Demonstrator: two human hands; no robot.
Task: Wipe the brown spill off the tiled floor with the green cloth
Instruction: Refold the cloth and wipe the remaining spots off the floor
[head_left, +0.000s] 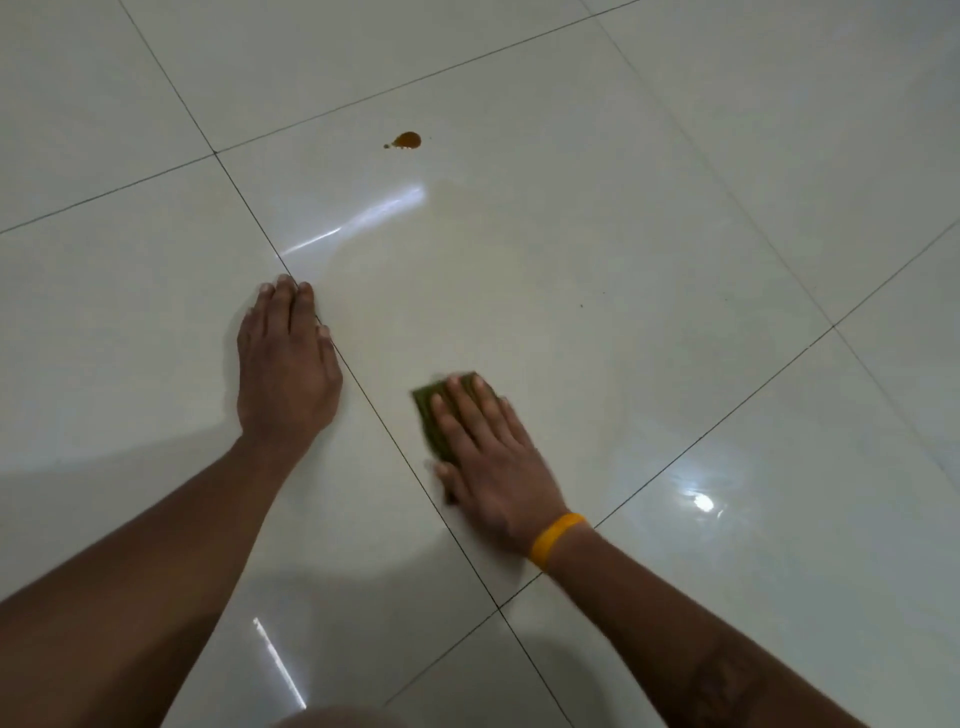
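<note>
Cloth under right hand, spill not yet reached.

The right hand (496, 457) lies flat on the green cloth (439, 415), fingers straight and spread, pressing it to the floor (675, 234) rather than clutching it; this grip spreads pressure over the whole pad, which suits a sliding wipe. A yellow band (555, 540) sits on that wrist. The left hand (285, 358) rests palm-down on the tiles, fingers straight and holding nothing, just beside a grout line (363, 384); it probably braces the body while leaning forward. The brown spill (407, 140), a small blob with droplets at its left, lies well ahead of both hands on the same tile as the cloth. Judged from this, the wipe has not touched it; the cloth must travel forward to cover it.
</note>
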